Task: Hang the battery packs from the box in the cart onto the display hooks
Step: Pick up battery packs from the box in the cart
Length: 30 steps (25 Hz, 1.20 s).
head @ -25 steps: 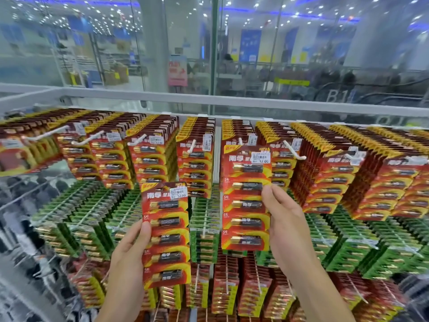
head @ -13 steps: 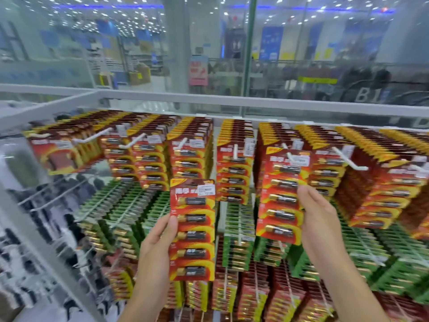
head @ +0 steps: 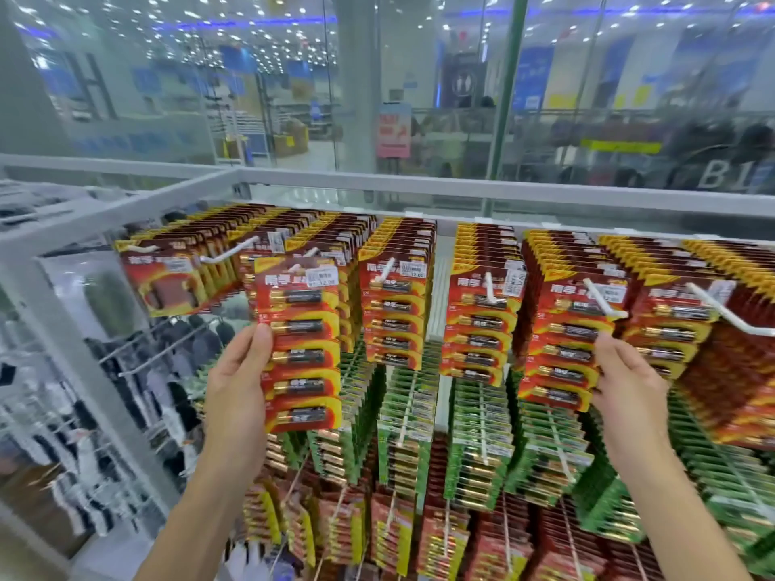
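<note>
Head view is showing both hands working at the top row of the display rack. Left hand [head: 239, 383] is gripping a red-and-yellow carded battery pack [head: 302, 329] by its left edge, thumb on the face, and is holding it upright against the front of the second column from the left. Its top edge is sitting level with the hooks there, but blur is preventing confirmation that a hook is passing through the hang hole. Right hand [head: 629, 387] is pinching the lower right edge of a second red-and-yellow pack [head: 562, 341]. This pack is sitting at the front of its column, with a white plastic display hook [head: 606, 299] projecting out through its top. It is judged to be threaded and only awaiting release. Top-row hooks are carrying deep stacks of matching red packs [head: 394, 312], and green carded packs [head: 407, 413] are filling the row beneath. Box and cart are lying outside the frame, so remaining stock cannot be counted. Progress judgement: one pack is practically hung and one is being aligned.
</note>
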Available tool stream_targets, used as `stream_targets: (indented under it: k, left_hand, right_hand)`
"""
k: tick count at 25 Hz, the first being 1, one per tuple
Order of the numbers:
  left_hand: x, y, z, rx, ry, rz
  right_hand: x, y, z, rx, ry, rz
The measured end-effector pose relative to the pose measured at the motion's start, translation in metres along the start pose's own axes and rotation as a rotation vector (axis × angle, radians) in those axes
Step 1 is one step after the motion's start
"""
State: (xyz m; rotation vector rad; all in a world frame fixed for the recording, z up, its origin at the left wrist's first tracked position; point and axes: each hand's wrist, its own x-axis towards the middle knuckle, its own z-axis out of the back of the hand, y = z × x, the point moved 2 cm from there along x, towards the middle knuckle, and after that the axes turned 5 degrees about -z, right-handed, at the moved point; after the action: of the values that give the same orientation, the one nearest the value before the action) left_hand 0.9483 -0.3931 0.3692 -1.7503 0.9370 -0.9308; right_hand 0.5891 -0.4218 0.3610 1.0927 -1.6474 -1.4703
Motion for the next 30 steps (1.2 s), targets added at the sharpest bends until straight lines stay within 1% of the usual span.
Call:
stream_targets:
  k: [4,7,8,10,15,18,20,26,30]
  left_hand:
    - [0.012,-0.004,0.013,0.005,-0.033,-0.021]
    - [0.013,-0.002,0.018,0.014,-0.026,-0.001]
    - [0.015,-0.002,0.019,0.024,-0.015,0.006]
    - [0.022,-0.001,0.018,0.046,0.017,0.023]
    - [0.057,0.010,0.001,0.135,0.055,0.025]
    - [0.075,0.024,-0.005,0.148,0.060,0.017]
    - [0.085,0.034,-0.005,0.149,0.051,-0.010]
    - [0.081,0.045,-0.011,0.268,-0.017,-0.186]
    - [0.072,0.054,0.006,0.321,-0.057,-0.198]
  right_hand:
    - [-0.005,-0.001,-0.002,-0.009,-0.046,0.007]
    - [-0.008,0.002,-0.002,0.059,-0.015,-0.035]
    - [-0.005,-0.002,0.002,0.065,0.015,-0.033]
    - [0.002,-0.010,0.007,0.044,0.018,-0.017]
    - [0.001,-0.006,-0.006,-0.004,-0.076,0.021]
    - [0.001,-0.012,-0.004,-0.025,-0.101,0.003]
    - [0.002,-0.012,-0.002,-0.045,-0.131,0.014]
    - [-0.005,-0.007,-0.002,-0.126,-0.148,0.037]
    - [-0.014,-0.019,0.010,-0.202,-0.186,0.132]
